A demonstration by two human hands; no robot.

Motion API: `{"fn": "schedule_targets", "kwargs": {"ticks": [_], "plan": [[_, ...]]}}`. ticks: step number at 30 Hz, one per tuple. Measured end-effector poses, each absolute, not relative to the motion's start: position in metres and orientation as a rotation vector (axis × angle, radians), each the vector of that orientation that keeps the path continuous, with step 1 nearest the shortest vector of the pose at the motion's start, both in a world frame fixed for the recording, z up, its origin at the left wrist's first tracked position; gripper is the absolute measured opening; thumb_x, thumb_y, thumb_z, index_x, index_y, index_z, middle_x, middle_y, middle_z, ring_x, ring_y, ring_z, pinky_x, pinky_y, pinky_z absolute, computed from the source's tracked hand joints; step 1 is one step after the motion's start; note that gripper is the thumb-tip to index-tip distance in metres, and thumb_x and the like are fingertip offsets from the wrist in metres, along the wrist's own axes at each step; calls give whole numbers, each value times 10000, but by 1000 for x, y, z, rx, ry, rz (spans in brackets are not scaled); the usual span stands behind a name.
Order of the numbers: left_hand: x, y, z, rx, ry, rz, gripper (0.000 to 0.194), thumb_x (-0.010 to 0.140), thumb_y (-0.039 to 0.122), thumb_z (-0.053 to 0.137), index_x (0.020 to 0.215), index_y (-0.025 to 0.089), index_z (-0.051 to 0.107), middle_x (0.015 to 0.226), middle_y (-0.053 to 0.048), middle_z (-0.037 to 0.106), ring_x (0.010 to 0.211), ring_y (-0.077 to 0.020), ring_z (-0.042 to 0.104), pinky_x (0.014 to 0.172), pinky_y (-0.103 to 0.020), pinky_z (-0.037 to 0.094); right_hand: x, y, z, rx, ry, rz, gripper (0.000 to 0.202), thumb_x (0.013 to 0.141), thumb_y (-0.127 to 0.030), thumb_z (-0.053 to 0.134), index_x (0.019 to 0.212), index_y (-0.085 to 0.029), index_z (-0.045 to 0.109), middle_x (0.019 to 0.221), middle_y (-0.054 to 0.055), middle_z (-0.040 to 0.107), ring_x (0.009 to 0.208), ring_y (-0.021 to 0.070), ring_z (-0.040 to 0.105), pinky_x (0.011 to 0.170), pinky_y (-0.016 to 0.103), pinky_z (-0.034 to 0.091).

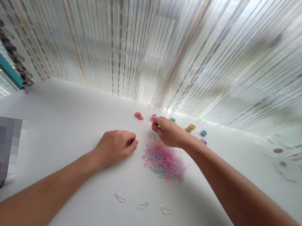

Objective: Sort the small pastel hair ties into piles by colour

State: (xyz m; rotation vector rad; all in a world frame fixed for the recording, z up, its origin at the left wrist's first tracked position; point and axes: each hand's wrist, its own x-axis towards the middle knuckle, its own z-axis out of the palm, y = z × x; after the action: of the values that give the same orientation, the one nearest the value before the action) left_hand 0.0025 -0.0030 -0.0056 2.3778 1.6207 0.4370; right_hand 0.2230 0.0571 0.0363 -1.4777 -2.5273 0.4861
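Here, pink bands (153, 116) lie just beyond right grip (168, 131); tangled pile (165, 161) nearer.

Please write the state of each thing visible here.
left hand, curled
right hand, curled, grip unclear
multicoloured pile, heaped
near pink band, looped
near blue band, looped
cream bands, loose
red bands, clustered
far pink bands, partly hidden
green bands, partly hidden
yellow bands, bunched
teal bands, bunched
purple bands, clustered
curtain, hanging

On the table (92, 213), the band pile (165, 161) is backed by the right hand (168, 131) and ring clusters (190, 128), flanked leftward by the left hand (116, 145), and fronted by loose bands (120, 198).
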Motion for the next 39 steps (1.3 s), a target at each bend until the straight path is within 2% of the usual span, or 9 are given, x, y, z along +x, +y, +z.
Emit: {"fn": "schedule_targets", "kwargs": {"ticks": [4,10,17,22,29,39], "plan": [[2,-3,-5,2370,1613,445,355,982,428,455,707,211,513,722,-17,654,667,-171,524,646,-330,256,234,34,48,-1461,-2443,487,191,991,-125,461,832,-213,521,837,40,654,750,173,535,678,291,393],[2,-3,-4,2360,1620,458,365,979,432,455,700,210,533,717,-19,661,665,-171,526,643,-327,259,266,-14,56,-1382,-2226,617,80,938,-214,623,872,-202,667,744,-2,670,666,145,557,620,284,418],[3,0,-5,2360,1640,476,352,953,450,471,708,215,566,703,-9,652,649,-164,502,644,-326,274,304,-69,54,-1367,-2011,818,107,926,-307,718,900,-206,739,783,28,748,685,159,661,625,283,535],[3,-1,-3,2362,1669,465,355,943,460,469,701,214,554,690,-9,634,639,-160,476,645,-325,268,304,-93,43,-1384,-2026,818,42,935,-250,716,915,-217,734,794,19,774,698,158,711,637,262,567],[4,-1,-2,2355,1687,459,347,936,464,475,702,215,541,687,-1,622,637,-156,466,648,-324,273,297,-115,25,-1183,-2302,542,105,981,-129,645,952,-214,698,809,-18,777,611,92,650,562,192,502],[5,-1,0,2371,1681,445,339,919,461,469,701,210,535,694,-8,623,637,-152,457,646,-323,273,296,-127,14,-996,-2479,436,122,1057,-154,569,1064,-171,690,824,42,753,684,157,691,630,270,491]]}}
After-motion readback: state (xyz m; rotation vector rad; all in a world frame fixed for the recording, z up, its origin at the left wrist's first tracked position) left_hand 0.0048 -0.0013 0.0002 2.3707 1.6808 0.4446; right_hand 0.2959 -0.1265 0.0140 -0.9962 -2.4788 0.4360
